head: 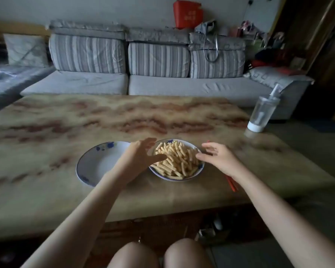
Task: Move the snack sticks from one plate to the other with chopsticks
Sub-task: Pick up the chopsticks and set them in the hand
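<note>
A white plate with blue flowers (pixel 200 167) holds a heap of pale yellow snack sticks (pixel 179 159) near the table's front middle. To its left lies a matching plate (pixel 97 163) with nothing in it. My left hand (pixel 141 155) hovers open at the full plate's left rim, fingers spread. My right hand (pixel 219 155) hovers open at its right rim. Red chopsticks (pixel 231 183) lie on the table to the right of the full plate, mostly hidden under my right forearm.
The marbled table (pixel 124 120) stretches far back and to both sides. A clear bottle with a white base (pixel 261 115) stands at the table's right edge. A grey striped sofa (pixel 143 82) lies beyond. My knees show below the front edge.
</note>
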### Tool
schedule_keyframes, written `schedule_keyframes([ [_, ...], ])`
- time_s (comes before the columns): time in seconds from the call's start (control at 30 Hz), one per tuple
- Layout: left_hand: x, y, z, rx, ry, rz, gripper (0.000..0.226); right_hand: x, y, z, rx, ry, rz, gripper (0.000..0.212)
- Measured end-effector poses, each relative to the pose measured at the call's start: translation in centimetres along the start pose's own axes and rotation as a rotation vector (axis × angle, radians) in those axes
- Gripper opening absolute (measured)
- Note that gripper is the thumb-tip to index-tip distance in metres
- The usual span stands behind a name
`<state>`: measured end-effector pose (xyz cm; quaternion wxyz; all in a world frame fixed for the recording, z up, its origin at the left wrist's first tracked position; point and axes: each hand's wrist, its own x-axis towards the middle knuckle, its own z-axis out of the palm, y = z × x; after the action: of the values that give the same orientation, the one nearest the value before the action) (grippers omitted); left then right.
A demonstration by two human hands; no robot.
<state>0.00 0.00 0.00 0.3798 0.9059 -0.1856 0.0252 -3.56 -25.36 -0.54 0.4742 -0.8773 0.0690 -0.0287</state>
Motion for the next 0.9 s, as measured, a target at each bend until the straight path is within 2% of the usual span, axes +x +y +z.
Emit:
schedule_keyframes([
  [0.13,-1.5,-0.5,0.8,0.019,0.082,0.0,0.069,-2.1,3.3,-1.3,-0.053,0.193,0.056,0.052],
  [0.27,-2.2,-0.7,1.5,0.001,0.124,-0.024,0.063,-3.1,5.8,-1.6,-0.308,0.357,0.149,0.051],
  [0.43,-2.8,-0.3,2.1,-0.017,0.134,-0.032,0.061,-4.4,7.0,-0.9,-0.555,0.424,0.245,0.045],
  [0.53,-3.1,-0.2,2.4,-0.039,0.131,-0.033,0.061,-5.0,7.3,-0.1,-0.546,0.473,0.23,0.033],
  [0.7,-3.1,0.2,3.2,-0.063,0.1,-0.022,0.065,-5.3,7.5,0.8,-0.399,0.594,0.165,0.011],
  [0.9,-3.2,1.8,4.3,-0.1,0.104,0.019,0.065,-4.8,7.6,1.5,-0.321,0.631,0.21,0.01],
])
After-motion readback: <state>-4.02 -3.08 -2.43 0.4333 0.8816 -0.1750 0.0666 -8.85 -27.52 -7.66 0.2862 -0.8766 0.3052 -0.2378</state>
